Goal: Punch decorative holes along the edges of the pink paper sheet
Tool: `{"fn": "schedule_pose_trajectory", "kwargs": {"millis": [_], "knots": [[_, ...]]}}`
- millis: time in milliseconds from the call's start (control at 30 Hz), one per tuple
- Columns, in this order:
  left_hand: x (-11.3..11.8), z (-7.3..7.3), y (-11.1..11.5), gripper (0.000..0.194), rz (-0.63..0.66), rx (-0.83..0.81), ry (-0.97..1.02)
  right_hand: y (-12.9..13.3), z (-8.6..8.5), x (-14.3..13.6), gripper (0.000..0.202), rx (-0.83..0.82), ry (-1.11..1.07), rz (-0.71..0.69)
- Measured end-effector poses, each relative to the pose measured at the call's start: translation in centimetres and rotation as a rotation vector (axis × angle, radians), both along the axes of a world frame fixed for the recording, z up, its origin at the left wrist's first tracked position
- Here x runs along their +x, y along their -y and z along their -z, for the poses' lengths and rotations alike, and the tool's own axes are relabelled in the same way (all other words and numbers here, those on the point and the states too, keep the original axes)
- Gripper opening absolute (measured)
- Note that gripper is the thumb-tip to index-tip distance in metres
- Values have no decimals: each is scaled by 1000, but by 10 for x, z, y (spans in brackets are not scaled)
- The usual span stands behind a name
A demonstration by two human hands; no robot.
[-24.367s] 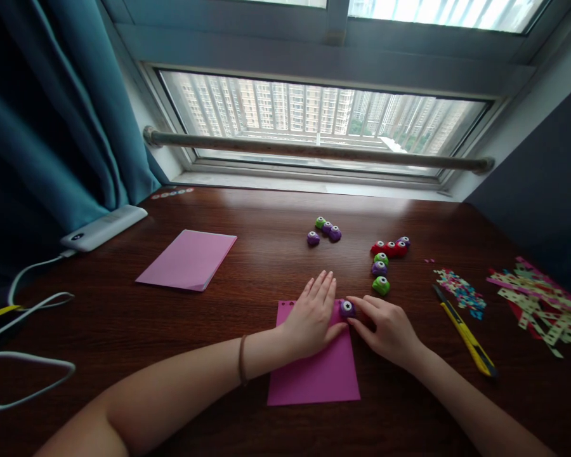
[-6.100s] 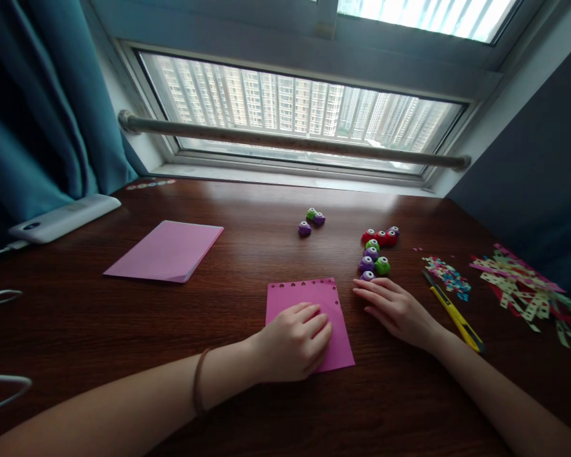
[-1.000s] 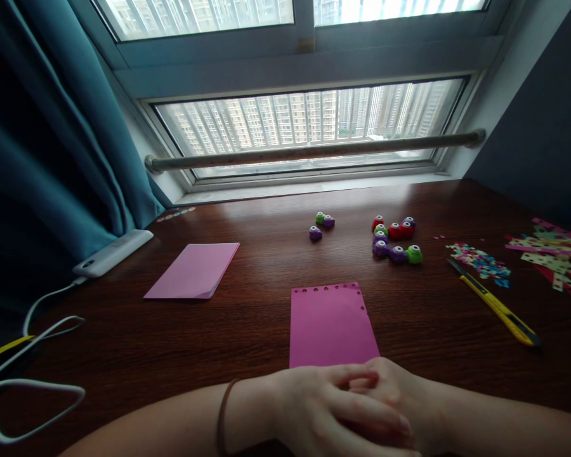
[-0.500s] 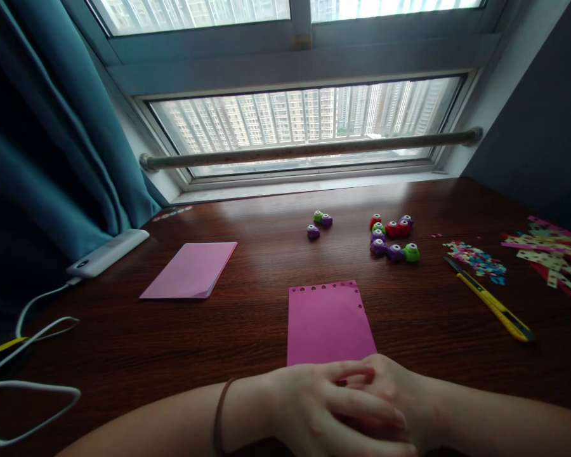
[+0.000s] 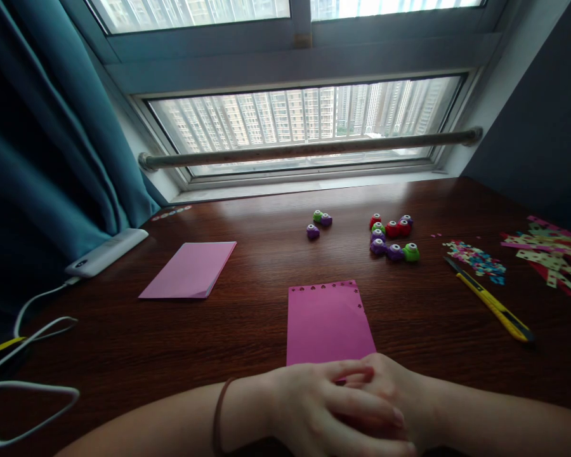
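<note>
A magenta sheet (image 5: 330, 324) with small shapes punched along its top edge and upper right side lies on the brown table (image 5: 195, 343). My left hand (image 5: 333, 406), a brown band at its wrist, rests over my right hand (image 5: 390, 387) at the sheet's near edge. The left fingers are spread across the right hand and hold nothing visible. The right hand's fingers are mostly hidden beneath the left, so whatever they hold, if anything, cannot be made out.
Pink folded paper (image 5: 190, 270) and a white power bank (image 5: 107, 252) with cable are left. Purple, green and red eyed pieces (image 5: 394, 252) stand behind the sheet. A yellow cutter (image 5: 495, 304), confetti (image 5: 476, 257) and punched strips (image 5: 556, 254) lie right.
</note>
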State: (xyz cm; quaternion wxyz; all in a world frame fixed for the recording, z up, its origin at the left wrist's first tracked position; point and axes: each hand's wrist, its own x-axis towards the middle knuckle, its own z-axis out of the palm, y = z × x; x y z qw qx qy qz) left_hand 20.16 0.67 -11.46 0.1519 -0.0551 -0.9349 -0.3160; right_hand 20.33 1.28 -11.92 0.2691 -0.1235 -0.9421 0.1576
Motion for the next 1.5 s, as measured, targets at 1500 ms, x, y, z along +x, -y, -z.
{"fn": "schedule_pose_trajectory", "kwargs": {"millis": [1500], "knots": [[-2,-7,2,43,36,-35,96,-1,-4,-2,22,-39,-21,-5]]}}
